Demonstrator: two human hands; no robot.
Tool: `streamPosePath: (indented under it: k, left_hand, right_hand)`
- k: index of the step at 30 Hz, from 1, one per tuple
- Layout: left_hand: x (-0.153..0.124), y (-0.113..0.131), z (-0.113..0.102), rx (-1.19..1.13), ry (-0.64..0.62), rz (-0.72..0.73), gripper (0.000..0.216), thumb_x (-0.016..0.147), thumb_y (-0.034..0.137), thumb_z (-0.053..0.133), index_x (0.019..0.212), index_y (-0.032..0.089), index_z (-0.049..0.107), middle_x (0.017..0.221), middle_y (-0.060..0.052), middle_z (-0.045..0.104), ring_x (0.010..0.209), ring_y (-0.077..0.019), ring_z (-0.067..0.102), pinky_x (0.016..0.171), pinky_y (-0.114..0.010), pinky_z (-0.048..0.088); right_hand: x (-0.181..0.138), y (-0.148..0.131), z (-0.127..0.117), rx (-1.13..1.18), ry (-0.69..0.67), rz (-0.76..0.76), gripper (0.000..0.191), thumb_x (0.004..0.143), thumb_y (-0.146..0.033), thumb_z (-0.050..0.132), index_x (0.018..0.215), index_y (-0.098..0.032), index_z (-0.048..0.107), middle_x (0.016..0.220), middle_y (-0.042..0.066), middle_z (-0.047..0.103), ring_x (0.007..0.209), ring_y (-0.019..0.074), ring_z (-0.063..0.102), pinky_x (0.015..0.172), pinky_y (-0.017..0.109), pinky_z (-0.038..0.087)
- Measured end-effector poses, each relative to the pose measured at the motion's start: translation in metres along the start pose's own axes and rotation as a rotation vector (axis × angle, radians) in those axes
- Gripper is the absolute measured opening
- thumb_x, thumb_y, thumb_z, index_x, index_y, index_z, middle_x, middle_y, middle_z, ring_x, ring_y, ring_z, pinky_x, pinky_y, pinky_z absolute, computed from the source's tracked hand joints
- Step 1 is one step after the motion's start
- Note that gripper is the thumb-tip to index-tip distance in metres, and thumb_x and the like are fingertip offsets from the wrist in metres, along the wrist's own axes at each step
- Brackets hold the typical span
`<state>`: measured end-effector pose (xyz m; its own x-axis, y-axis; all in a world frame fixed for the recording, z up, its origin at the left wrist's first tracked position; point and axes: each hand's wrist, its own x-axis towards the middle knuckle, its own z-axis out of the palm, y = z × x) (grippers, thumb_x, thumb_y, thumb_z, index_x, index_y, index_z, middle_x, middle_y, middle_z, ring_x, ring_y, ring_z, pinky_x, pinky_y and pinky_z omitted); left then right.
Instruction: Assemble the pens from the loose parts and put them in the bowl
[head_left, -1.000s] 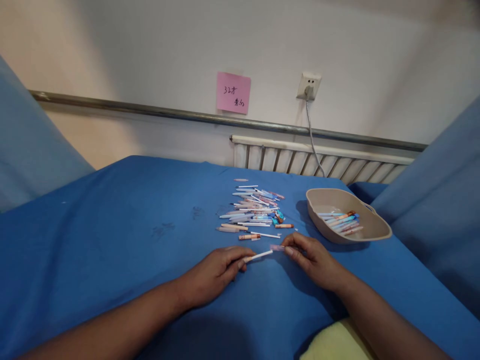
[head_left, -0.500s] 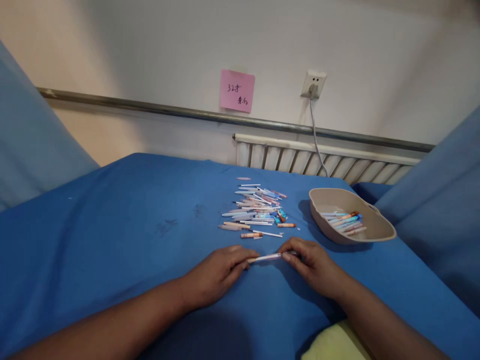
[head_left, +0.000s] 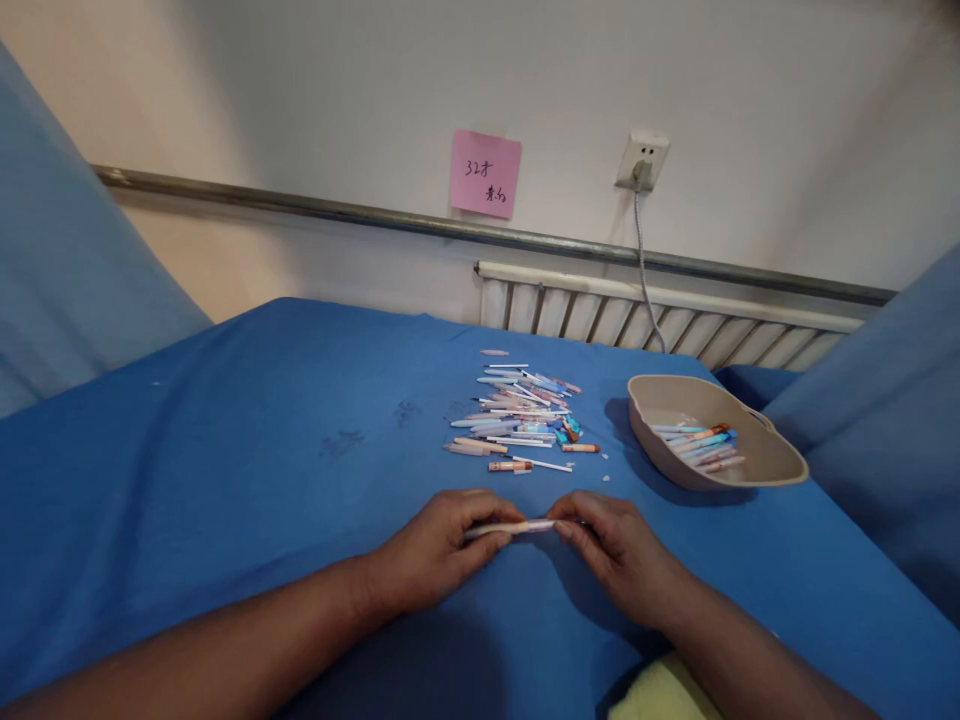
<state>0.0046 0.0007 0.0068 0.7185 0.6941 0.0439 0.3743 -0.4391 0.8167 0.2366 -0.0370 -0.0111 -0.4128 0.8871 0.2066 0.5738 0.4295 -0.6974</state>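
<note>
My left hand (head_left: 442, 548) and my right hand (head_left: 607, 548) rest on the blue cloth (head_left: 247, 450) and pinch the two ends of one thin pale pen (head_left: 517, 527) between them. The pen lies level, its pinkish end in my right fingers. Just beyond my hands lies a loose heap of pen parts (head_left: 521, 415): white refills, blue and orange barrels and caps. To the right stands a beige tray (head_left: 780, 465) that holds several assembled pens (head_left: 701, 445).
A radiator (head_left: 675, 320) and a metal rail (head_left: 300, 205) run along the wall behind the table. A pink note (head_left: 485, 173) and a socket with a cable (head_left: 641, 165) are on the wall. Blue fabric rises at both sides. Something yellow (head_left: 660, 695) lies at the near edge.
My hands have drawn together: the white refill in my left hand and the pinkish piece in my right, apart a second ago, are now joined into one shorter pen.
</note>
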Motion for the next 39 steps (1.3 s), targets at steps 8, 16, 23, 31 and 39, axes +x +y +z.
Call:
streamPosePath:
  k: [8,16,23,31,39]
  left_hand:
    - [0.000,-0.002,0.007,-0.324,-0.037,-0.224,0.027,0.083,0.036,0.059,0.097,0.015,0.067,0.078,-0.001,0.064,0.063,-0.0108,0.055,0.058,-0.021,0.044]
    - [0.004,-0.008,0.010,-0.642,-0.060,-0.340,0.030,0.077,0.037,0.066,0.095,0.013,0.063,0.078,-0.002,0.067,0.053,-0.0077,0.056,0.047,-0.019,0.042]
    - [0.004,-0.013,0.007,-0.893,-0.138,-0.367,0.031,0.079,0.036,0.065,0.098,0.012,0.061,0.076,-0.005,0.070,0.046,-0.0075,0.057,0.039,-0.016,0.041]
    - [0.005,-0.012,0.009,-0.806,-0.070,-0.355,0.029,0.074,0.033,0.072,0.091,0.012,0.062,0.076,-0.003,0.069,0.049,-0.0072,0.056,0.044,-0.018,0.042]
    - [0.001,-0.003,0.014,-0.418,0.064,-0.285,0.020,0.076,0.028,0.064,0.090,0.014,0.061,0.062,0.003,0.059,0.055,-0.0100,0.052,0.053,-0.021,0.040]
  right_hand:
    - [-0.001,-0.005,-0.002,0.014,-0.030,-0.030,0.016,0.093,-0.023,0.043,0.093,-0.021,0.058,0.080,0.001,0.064,0.072,0.0133,0.057,0.065,0.024,0.041]
    - [-0.003,-0.005,-0.003,-0.022,-0.023,-0.099,0.015,0.094,-0.023,0.042,0.096,-0.021,0.057,0.083,0.003,0.063,0.074,0.0139,0.057,0.067,0.025,0.042]
    - [-0.003,-0.007,-0.003,-0.037,-0.001,-0.152,0.014,0.095,-0.023,0.041,0.096,-0.022,0.055,0.084,0.004,0.061,0.075,0.0144,0.057,0.067,0.025,0.043]
    - [-0.003,-0.007,-0.004,-0.045,-0.013,-0.166,0.015,0.094,-0.022,0.040,0.099,-0.022,0.054,0.085,0.004,0.061,0.076,0.0157,0.056,0.067,0.027,0.042]
    - [-0.003,-0.005,-0.002,-0.022,-0.024,-0.102,0.014,0.094,-0.024,0.041,0.097,-0.022,0.055,0.083,0.002,0.062,0.074,0.0142,0.057,0.066,0.025,0.041]
